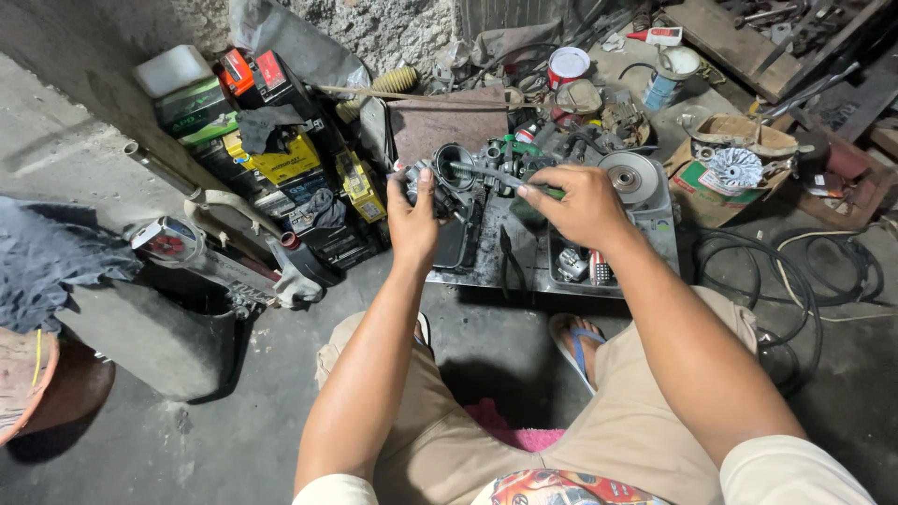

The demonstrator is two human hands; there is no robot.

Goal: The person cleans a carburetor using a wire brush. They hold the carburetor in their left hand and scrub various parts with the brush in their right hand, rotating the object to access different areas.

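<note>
My left hand point(412, 220) grips a dark metal carburetor point(447, 178) and holds it up above a low metal tray point(658, 229). In my right hand point(580, 206) is a screwdriver point(486, 172) with a green handle; its shaft points left into the carburetor's round opening. Both forearms reach out over my knees as I squat. Much of the screwdriver handle is hidden in my fist.
A round metal disc point(629, 176), engine parts and cans crowd the tray. Several stacked batteries point(281, 154) stand at the left by a chrome exhaust pipe point(192, 248). A cardboard box with a fan-shaped part point(734, 166) and coiled black cables point(795, 281) lie at the right.
</note>
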